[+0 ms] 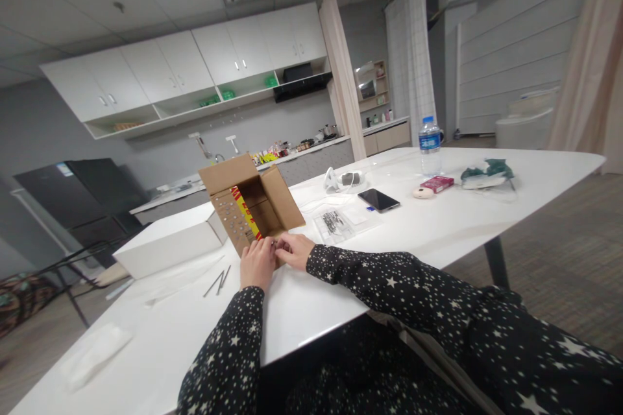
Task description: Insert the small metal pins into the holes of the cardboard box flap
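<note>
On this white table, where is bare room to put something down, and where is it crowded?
Bare: the near edge of the table in front of both hands, and the stretch between the phone and the far right corner. Crowded: around the open cardboard box, with the white box, thin metal tools and plastic bags close by.

Head-worn, looking forward and down from a seated spot at the white table, tilted; hands near the lower middle, kitchen cabinets far behind.
</note>
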`<act>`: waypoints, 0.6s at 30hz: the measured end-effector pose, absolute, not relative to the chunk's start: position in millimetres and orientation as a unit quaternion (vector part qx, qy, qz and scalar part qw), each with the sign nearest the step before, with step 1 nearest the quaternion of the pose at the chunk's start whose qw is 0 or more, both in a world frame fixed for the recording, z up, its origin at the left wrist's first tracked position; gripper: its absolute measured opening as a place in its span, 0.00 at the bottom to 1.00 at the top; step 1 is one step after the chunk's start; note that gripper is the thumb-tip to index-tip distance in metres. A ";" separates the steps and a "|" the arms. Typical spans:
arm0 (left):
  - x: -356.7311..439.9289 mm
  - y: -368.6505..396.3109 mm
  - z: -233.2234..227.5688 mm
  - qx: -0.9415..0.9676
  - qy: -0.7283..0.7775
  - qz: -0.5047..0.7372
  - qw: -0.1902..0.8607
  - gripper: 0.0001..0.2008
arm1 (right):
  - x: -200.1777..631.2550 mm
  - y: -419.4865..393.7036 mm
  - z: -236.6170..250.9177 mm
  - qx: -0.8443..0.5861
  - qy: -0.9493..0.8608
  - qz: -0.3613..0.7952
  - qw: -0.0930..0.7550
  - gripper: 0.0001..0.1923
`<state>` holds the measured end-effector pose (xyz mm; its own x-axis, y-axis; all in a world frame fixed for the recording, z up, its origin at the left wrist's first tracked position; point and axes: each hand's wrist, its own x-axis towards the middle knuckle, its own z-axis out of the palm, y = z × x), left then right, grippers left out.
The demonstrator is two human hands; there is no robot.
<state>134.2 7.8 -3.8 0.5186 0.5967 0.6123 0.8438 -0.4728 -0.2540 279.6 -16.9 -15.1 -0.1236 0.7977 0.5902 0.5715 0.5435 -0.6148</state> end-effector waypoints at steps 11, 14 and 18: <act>134.1 13.4 -8.2 -0.833 -0.423 -0.230 0.272 0.12 | 279.0 -21.1 -13.5 -0.439 -0.783 0.141 0.417 0.02; 134.3 13.9 -8.5 -0.835 -0.420 -0.227 0.273 0.12 | 278.2 -21.0 -15.5 -0.439 -0.788 0.149 0.405 0.01; 135.5 12.6 -7.2 -0.834 -0.419 -0.225 0.280 0.12 | 277.4 -21.5 -16.9 -0.435 -0.793 0.150 0.398 0.02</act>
<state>135.5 12.6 -7.2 0.5473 0.5724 0.6106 0.8250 -0.4917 -0.2785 277.4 -21.5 -16.9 -0.3039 0.8101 0.5013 0.5715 0.5760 -0.5844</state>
